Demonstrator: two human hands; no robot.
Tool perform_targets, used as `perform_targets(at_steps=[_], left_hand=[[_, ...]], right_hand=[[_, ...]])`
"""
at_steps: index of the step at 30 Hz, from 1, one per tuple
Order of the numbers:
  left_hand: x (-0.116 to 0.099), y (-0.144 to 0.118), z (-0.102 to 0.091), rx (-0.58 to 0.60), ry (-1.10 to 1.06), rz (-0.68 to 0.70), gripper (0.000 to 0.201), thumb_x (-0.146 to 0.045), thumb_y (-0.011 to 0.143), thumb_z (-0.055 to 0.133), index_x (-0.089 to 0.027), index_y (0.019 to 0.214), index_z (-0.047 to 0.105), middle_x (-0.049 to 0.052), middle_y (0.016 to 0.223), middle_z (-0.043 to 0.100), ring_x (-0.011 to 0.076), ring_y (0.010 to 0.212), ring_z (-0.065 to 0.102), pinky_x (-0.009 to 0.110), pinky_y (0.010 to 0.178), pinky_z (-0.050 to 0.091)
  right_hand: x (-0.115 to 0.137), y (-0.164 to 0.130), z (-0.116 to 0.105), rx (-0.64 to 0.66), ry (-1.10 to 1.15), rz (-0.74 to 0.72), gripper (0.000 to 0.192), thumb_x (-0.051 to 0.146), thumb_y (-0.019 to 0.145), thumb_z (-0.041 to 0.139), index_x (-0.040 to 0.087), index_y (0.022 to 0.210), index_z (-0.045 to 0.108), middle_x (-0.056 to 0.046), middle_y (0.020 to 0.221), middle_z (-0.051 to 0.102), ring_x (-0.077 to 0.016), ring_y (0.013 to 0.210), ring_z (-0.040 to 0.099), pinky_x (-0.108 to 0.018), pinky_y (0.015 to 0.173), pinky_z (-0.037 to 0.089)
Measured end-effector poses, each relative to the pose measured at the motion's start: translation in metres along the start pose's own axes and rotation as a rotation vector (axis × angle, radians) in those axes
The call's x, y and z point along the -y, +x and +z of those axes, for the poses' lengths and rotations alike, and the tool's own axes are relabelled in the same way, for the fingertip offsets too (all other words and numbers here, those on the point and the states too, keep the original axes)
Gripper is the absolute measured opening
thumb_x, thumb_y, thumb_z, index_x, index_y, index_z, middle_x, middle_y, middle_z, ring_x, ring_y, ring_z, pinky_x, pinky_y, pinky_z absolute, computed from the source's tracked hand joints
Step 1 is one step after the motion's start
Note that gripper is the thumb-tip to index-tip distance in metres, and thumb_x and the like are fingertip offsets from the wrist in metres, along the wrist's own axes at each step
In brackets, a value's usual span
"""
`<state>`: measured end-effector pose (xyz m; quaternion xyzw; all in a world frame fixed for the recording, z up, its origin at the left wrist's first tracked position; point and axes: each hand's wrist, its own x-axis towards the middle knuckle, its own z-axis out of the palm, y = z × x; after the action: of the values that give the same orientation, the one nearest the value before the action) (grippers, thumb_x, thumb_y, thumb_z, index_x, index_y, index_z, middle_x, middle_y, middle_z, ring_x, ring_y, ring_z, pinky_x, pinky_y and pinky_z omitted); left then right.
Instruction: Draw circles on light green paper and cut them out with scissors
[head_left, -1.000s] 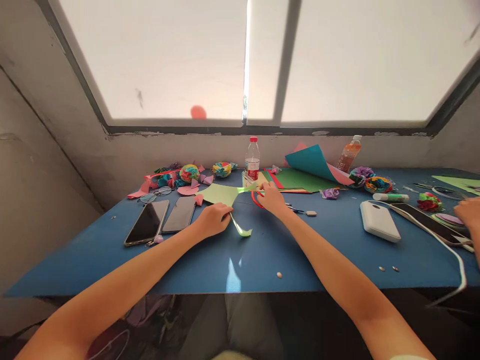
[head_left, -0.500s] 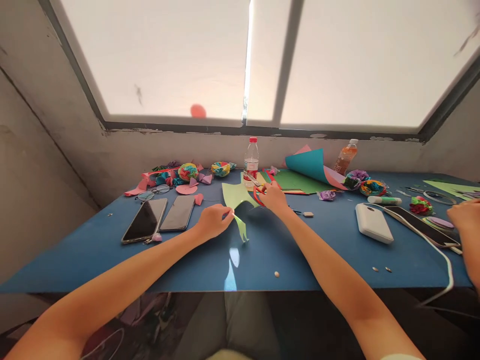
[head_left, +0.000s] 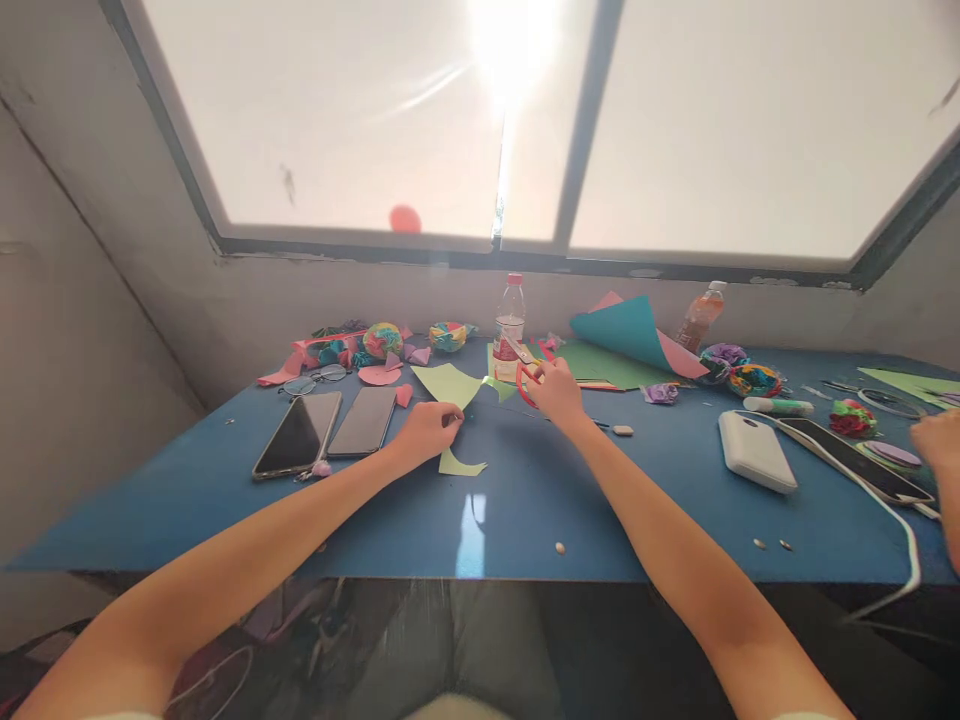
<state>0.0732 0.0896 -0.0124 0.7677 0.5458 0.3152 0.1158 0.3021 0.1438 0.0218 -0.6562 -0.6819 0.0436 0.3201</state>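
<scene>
My left hand (head_left: 429, 428) pinches a light green sheet of paper (head_left: 448, 384) near its lower edge, holding it over the blue table (head_left: 525, 500). A cut-off green piece (head_left: 459, 464) lies flat on the table just below that hand. My right hand (head_left: 553, 390) grips red-handled scissors (head_left: 527, 375), whose blades point left into the green paper's right edge.
Two phones (head_left: 300, 436) lie at the left beside glasses (head_left: 311, 379) and paper balls (head_left: 381, 341). A water bottle (head_left: 510, 320), coloured sheets (head_left: 622, 345), an orange drink bottle (head_left: 701, 315), a white power bank (head_left: 756, 451) with cable, and another person's hand (head_left: 937, 440) are at the right.
The green strip that hung from the paper has dropped and now lies flat on the table. My left hand has turned the paper flatter; the scissors stay at its right edge.
</scene>
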Motion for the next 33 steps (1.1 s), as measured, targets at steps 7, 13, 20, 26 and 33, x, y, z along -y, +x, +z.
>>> perform_targets(at_steps=[7,13,20,26,33], left_hand=[[-0.0002,-0.0001,-0.0050,-0.051,0.069,0.048,0.028,-0.028,0.079,0.047,-0.020,0.091,0.071,0.003,0.082,0.072,0.0182,0.074,0.063,0.028,0.071,0.047],[-0.0027,-0.0005,-0.0071,-0.050,0.172,0.098,0.031,-0.029,0.082,0.045,-0.020,0.094,0.072,0.006,0.088,0.071,0.0196,0.081,0.064,0.029,0.075,0.048],[-0.0061,-0.0024,-0.0064,-0.049,0.171,0.132,0.032,-0.030,0.083,0.044,-0.021,0.097,0.071,0.008,0.093,0.069,0.0205,0.085,0.064,0.030,0.075,0.049],[-0.0046,-0.0021,-0.0050,-0.048,0.190,0.142,0.033,-0.030,0.084,0.043,-0.020,0.100,0.070,0.008,0.091,0.069,0.0216,0.085,0.064,0.031,0.076,0.048],[-0.0085,-0.0032,-0.0065,-0.026,0.180,0.110,0.033,-0.032,0.084,0.043,-0.019,0.099,0.071,0.009,0.094,0.070,0.0222,0.086,0.063,0.031,0.074,0.046]], right_hand=[[0.0018,0.0013,-0.0040,0.045,0.065,0.082,0.013,0.025,0.070,0.054,0.015,0.073,0.063,-0.008,0.095,0.059,-0.0123,0.066,0.052,-0.023,0.056,0.034],[0.0007,0.0018,0.0001,0.063,0.059,0.073,0.011,0.021,0.067,0.057,0.014,0.071,0.064,-0.009,0.094,0.059,-0.0138,0.069,0.054,-0.022,0.055,0.034],[-0.0017,0.0023,0.0023,0.013,0.064,0.039,0.014,0.023,0.070,0.054,0.015,0.077,0.063,-0.009,0.099,0.059,-0.0135,0.069,0.054,-0.023,0.059,0.036],[-0.0057,0.0073,0.0025,0.032,0.081,0.044,0.009,0.022,0.065,0.058,0.015,0.068,0.064,-0.008,0.084,0.064,-0.0156,0.070,0.055,-0.023,0.056,0.034],[-0.0034,0.0044,-0.0023,0.024,0.076,0.035,0.014,0.025,0.069,0.054,0.015,0.067,0.063,-0.008,0.089,0.063,-0.0142,0.070,0.055,-0.023,0.057,0.034]])
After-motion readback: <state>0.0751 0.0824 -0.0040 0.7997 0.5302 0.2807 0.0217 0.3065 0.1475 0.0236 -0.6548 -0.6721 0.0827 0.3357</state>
